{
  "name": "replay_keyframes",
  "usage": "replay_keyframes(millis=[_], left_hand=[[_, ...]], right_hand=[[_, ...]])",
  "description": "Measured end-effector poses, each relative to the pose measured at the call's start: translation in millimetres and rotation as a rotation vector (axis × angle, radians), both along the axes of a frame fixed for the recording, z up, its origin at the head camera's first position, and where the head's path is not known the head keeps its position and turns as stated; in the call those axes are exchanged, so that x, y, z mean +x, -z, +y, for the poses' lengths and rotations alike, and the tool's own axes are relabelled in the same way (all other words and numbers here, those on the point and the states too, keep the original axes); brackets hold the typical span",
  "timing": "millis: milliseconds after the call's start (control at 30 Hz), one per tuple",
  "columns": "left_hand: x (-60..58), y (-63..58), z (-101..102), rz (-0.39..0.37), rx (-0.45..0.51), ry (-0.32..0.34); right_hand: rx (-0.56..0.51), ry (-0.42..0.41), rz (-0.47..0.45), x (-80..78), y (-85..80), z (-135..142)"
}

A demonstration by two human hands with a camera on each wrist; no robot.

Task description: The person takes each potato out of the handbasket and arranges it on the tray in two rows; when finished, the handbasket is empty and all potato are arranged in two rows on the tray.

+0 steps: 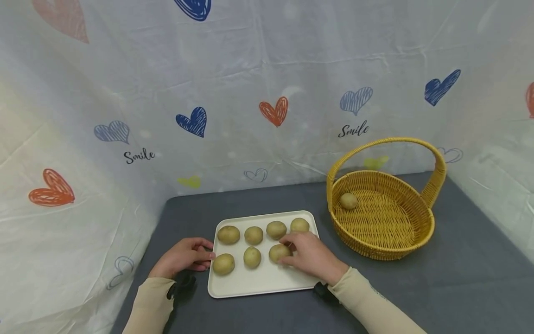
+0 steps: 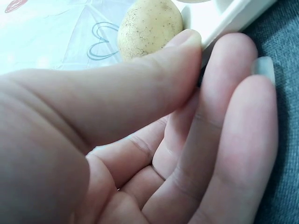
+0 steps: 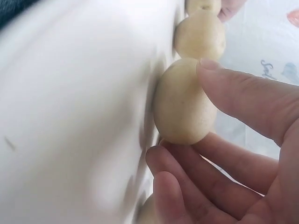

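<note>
A white rectangular tray (image 1: 258, 286) carries two rows of potatoes, several in the back row and three in the front. My right hand (image 1: 310, 256) holds the right-hand potato (image 1: 279, 253) of the front row. In the right wrist view the thumb lies on one side of that potato (image 3: 183, 105), the fingers on the other, close over the tray surface. At the tray's left edge my left hand (image 1: 183, 256) pinches the rim between thumb and fingers. Beside that thumb sits the front-left potato (image 1: 223, 264), which also shows in the left wrist view.
A yellow woven basket (image 1: 381, 249) with a tall arched handle stands to the right of the tray, with one potato (image 1: 348, 201) inside at its left. Dark grey cloth (image 1: 258, 317) covers the table. A white curtain (image 1: 233, 83) printed with hearts hangs behind and at both sides.
</note>
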State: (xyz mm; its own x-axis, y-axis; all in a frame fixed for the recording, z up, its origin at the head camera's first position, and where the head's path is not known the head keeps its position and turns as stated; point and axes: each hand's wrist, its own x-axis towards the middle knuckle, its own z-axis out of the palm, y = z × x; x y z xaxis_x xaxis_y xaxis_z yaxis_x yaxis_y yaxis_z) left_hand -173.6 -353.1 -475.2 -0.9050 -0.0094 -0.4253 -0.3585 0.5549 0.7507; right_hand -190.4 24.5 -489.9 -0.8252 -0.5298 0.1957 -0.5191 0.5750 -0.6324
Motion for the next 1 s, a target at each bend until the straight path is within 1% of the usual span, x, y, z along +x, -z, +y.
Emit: replay_keyframes(millis=[200,300,433,533,667,833,1000], left_hand=[[-3.9,-0.5,0.8,0.008,0.004,0.011],[-3.5,-1.3,0.9,0.005,0.006,0.025],[-2.1,-0.3,0.7,-0.012,-0.01,0.017],[-2.6,2.1,-0.1,-0.01,-0.011,0.007],[-1.7,4.2,-2.4,-0.001,0.002,0.02],[-1.4,3.7,-3.8,-0.001,0.008,0.033],[-1.8,2.9,-4.3,-0.004,0.016,0.029]], right_hand=[[0.007,0.021,0.011,-3.2,-2.7,4.2],[0.004,0.023,0.007,-3.6,-3.4,5.4],[-0.001,0.01,0.001,-2.7,-2.9,6.0],[-0.001,0.011,0.009,-2.1,-2.6,6.0],[0.002,0.022,0.015,-1.8,-4.0,6.2],[-0.008,0.035,-0.003,-2.2,-13.6,15.0],[-0.053,0.048,-0.051,-1.0,-27.8,37.0]])
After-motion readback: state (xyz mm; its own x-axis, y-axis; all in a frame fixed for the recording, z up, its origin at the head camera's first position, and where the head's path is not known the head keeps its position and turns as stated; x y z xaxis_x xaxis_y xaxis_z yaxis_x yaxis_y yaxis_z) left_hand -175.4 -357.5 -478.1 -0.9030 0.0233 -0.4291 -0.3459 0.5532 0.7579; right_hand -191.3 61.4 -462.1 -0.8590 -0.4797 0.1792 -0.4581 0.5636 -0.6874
